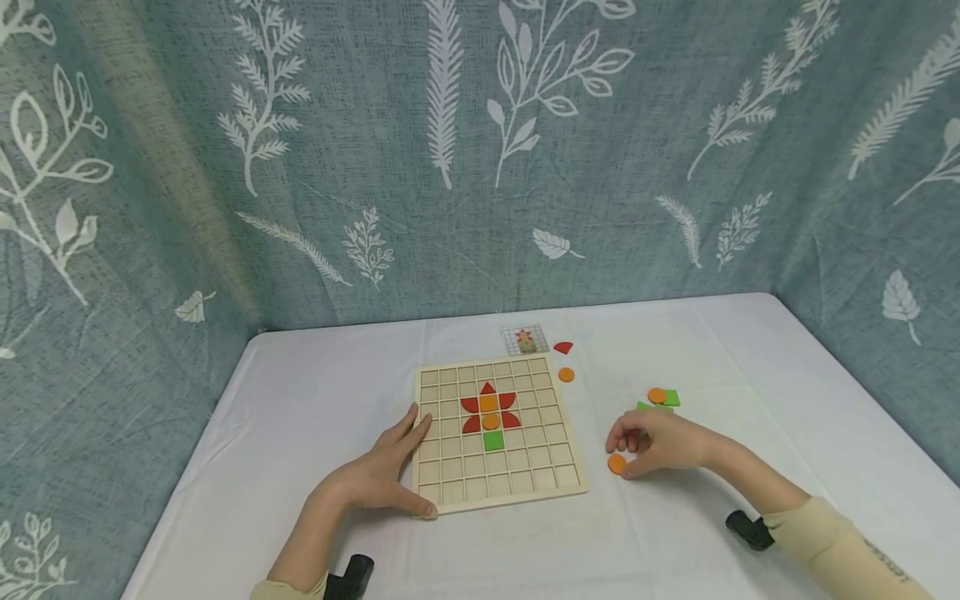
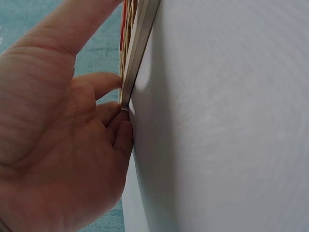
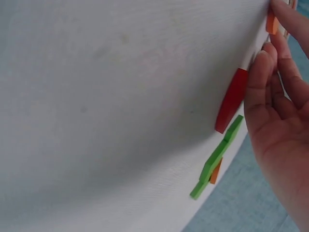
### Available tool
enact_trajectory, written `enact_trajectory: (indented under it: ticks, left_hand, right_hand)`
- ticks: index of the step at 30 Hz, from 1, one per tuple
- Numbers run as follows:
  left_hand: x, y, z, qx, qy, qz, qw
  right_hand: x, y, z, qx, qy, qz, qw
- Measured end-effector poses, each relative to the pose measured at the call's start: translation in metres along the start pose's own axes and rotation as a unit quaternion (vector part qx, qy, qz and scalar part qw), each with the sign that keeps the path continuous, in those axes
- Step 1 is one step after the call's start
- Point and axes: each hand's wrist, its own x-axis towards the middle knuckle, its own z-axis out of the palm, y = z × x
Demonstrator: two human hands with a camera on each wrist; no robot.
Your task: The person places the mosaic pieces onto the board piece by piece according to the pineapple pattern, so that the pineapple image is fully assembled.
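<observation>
A square wooden grid board (image 1: pixel 450 467) lies on the white table. On it is a pattern of red pieces, an orange square (image 1: pixel 488 403), an orange disc and a green square (image 1: pixel 493 440). My left hand (image 1: pixel 378 475) rests spread at the board's left edge, its thumb by the near left corner and its fingertips touching the rim (image 2: pixel 137 53). Right of the board, my right hand (image 1: pixel 663 442) pinches an orange disc (image 1: pixel 617 463) at the tabletop between thumb and forefinger. A red piece (image 3: pixel 232 100) lies beside that hand, hidden in the head view.
Behind the right hand lie green squares (image 1: pixel 672 397) and another orange disc (image 1: pixel 657 395). A pattern card (image 1: pixel 517 340), a red quarter piece (image 1: pixel 563 347) and an orange disc (image 1: pixel 566 375) lie near the board's far right corner. A leaf-patterned curtain (image 1: pixel 480 233) surrounds the table.
</observation>
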Motion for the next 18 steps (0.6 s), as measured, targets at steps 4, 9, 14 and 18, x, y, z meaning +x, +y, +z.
enact_trajectory:
  ticks: [4,9,14,18]
  left_hand:
    - [0.0,0.0,-0.001,-0.002,0.0,-0.003,1.0]
    - [0.0,-0.001,0.0,-0.001,-0.001,-0.002,1.0]
    - [0.002,-0.003,0.001,0.001,0.0,0.001,1.0]
    - [0.002,-0.004,0.001,0.0,0.0,0.001,1.0]
  right_hand:
    - [0.002,0.002,0.003,-0.017,0.015,-0.009,0.9997]
    - [0.004,0.002,0.005,-0.033,0.032,-0.02,0.9987]
    - [0.011,-0.002,0.006,-0.01,0.052,-0.017,0.9984]
    - [0.02,-0.007,0.01,0.023,0.065,-0.022,0.9974]
